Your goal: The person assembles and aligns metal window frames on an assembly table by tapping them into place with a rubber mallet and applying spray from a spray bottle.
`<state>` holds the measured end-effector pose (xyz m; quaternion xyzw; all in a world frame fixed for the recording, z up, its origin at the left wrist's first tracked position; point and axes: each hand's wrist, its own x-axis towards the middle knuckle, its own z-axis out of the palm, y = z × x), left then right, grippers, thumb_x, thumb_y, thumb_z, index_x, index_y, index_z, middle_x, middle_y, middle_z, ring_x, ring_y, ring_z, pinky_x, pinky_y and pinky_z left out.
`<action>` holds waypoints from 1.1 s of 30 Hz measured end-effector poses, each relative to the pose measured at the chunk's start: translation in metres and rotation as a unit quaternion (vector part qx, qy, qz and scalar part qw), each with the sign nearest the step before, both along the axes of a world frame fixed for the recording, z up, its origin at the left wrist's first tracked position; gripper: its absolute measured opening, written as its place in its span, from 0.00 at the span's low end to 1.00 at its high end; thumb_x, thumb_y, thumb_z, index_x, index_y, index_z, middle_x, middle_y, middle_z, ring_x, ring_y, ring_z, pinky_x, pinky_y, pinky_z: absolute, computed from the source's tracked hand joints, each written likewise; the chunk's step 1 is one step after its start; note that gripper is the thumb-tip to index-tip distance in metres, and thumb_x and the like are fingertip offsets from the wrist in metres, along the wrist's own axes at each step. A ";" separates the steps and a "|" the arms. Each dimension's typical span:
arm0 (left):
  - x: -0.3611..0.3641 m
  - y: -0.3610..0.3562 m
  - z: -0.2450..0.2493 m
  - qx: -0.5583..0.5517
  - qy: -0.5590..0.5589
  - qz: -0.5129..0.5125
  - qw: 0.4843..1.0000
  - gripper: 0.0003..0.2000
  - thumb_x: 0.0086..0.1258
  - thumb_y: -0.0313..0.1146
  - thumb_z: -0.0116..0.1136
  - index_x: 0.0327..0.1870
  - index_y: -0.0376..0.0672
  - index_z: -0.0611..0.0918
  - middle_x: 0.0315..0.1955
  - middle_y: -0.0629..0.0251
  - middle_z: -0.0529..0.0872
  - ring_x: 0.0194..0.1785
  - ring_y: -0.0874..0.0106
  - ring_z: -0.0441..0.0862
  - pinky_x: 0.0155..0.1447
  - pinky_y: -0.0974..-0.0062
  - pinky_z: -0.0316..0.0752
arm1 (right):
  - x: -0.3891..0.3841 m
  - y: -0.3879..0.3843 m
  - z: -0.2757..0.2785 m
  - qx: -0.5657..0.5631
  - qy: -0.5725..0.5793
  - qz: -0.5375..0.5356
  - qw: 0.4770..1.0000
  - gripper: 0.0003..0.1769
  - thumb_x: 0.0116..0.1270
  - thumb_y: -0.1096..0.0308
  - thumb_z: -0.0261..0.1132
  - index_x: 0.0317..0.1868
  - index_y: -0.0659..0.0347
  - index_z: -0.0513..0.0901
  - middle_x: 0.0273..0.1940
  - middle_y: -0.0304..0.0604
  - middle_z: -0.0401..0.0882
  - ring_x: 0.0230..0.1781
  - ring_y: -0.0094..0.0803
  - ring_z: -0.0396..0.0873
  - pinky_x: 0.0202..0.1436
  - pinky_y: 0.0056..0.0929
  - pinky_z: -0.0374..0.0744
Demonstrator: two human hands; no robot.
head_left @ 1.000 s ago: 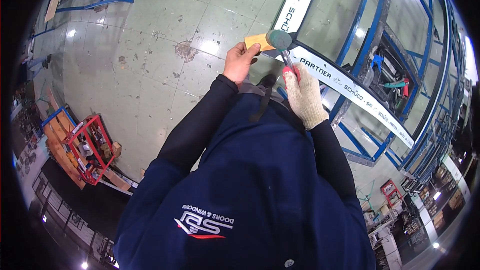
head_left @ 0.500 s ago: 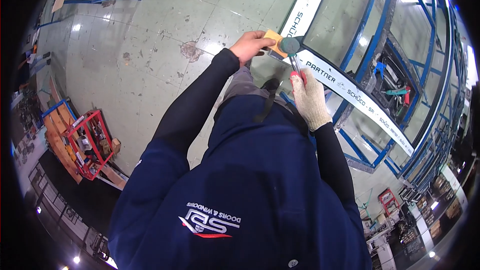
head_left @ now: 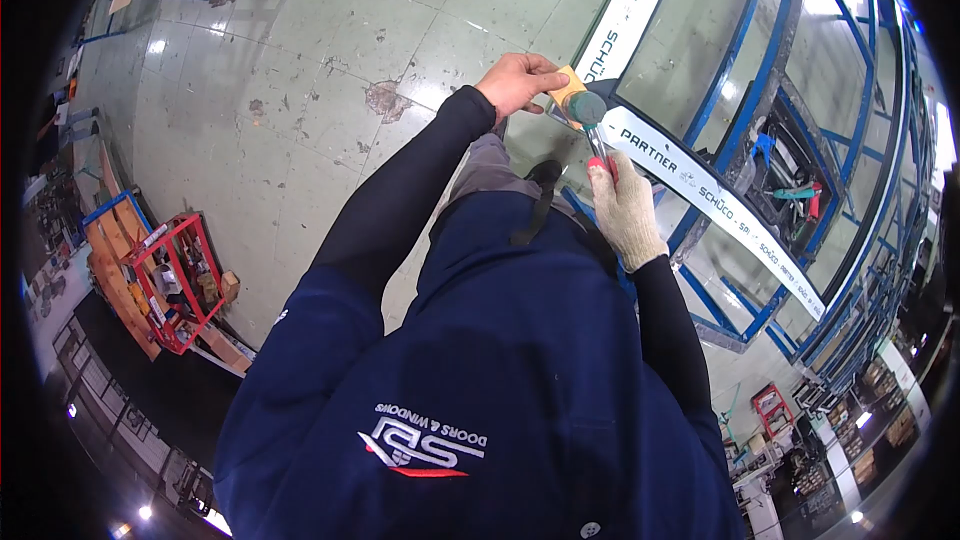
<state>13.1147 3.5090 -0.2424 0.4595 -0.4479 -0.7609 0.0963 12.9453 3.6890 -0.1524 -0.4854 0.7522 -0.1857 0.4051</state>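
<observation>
Below, the tiled floor (head_left: 300, 90) spreads wide, with a red cart (head_left: 170, 280) off to the left. A frame (head_left: 700, 185) wrapped in white printed tape comes to a corner just ahead of the person. The gloved right hand (head_left: 625, 208) is closed round the red grip of a mallet (head_left: 588, 112), whose head sits at that corner. The bare left hand (head_left: 518, 80) pinches a yellow block (head_left: 568, 87) at the corner, just beside the mallet head.

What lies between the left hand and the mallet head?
An orange block, held in the left hand and beside the mallet head, in the head view.
</observation>
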 end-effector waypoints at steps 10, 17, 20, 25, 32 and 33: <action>-0.001 -0.001 -0.003 0.001 -0.005 0.011 1.000 0.19 0.70 0.43 0.70 0.51 0.37 0.86 0.41 0.67 0.87 0.43 0.78 0.82 0.43 0.76 0.81 | 0.004 -0.001 -0.003 0.025 0.019 -0.004 0.999 0.15 0.78 0.59 0.59 0.48 0.66 0.78 0.28 0.61 0.82 0.31 0.58 0.84 0.35 0.45 0.78; 0.004 0.038 0.012 -0.024 0.093 0.082 0.992 0.16 0.73 0.44 0.67 0.46 0.38 0.88 0.35 0.73 0.87 0.37 0.83 0.78 0.42 0.81 0.73 | -0.011 0.007 0.026 -0.027 -0.115 -0.180 0.977 0.18 0.68 0.62 0.73 0.46 0.64 0.76 0.28 0.36 0.79 0.25 0.21 0.71 0.33 0.25 0.75; -0.015 0.093 0.031 0.047 0.141 0.037 0.988 0.13 0.74 0.38 0.66 0.50 0.39 0.84 0.37 0.72 0.87 0.38 0.83 0.80 0.42 0.82 0.75 | -0.011 -0.001 0.039 -0.023 -0.223 -0.276 0.935 0.18 0.67 0.68 0.74 0.44 0.60 0.71 0.30 0.33 0.74 0.22 0.16 0.69 0.23 0.19 0.70; -0.006 0.104 -0.040 -0.129 -0.118 0.172 0.969 0.22 0.72 0.42 0.69 0.56 0.33 0.79 0.41 0.64 0.86 0.45 0.79 0.82 0.50 0.79 0.77 | -0.055 0.023 0.021 -0.061 -0.206 -0.356 0.909 0.15 0.67 0.71 0.71 0.42 0.58 0.70 0.31 0.37 0.77 0.18 0.18 0.71 0.17 0.18 0.67; 0.000 0.063 -0.041 0.071 0.065 0.129 0.987 0.37 0.69 0.38 0.72 0.73 0.29 0.65 0.51 0.59 0.85 0.53 0.73 0.83 0.59 0.75 0.79 | -0.136 0.039 -0.035 -0.096 -0.289 -0.445 0.842 0.10 0.71 0.67 0.69 0.41 0.54 0.73 0.28 0.32 0.75 0.13 0.18 0.65 0.17 0.21 0.67; 0.002 0.063 -0.042 0.075 0.078 0.124 0.986 0.37 0.69 0.37 0.71 0.73 0.29 0.66 0.51 0.59 0.85 0.52 0.73 0.83 0.57 0.75 0.79 | -0.142 0.041 -0.039 -0.097 -0.309 -0.458 0.828 0.10 0.71 0.66 0.69 0.41 0.53 0.74 0.28 0.32 0.75 0.13 0.17 0.64 0.17 0.21 0.67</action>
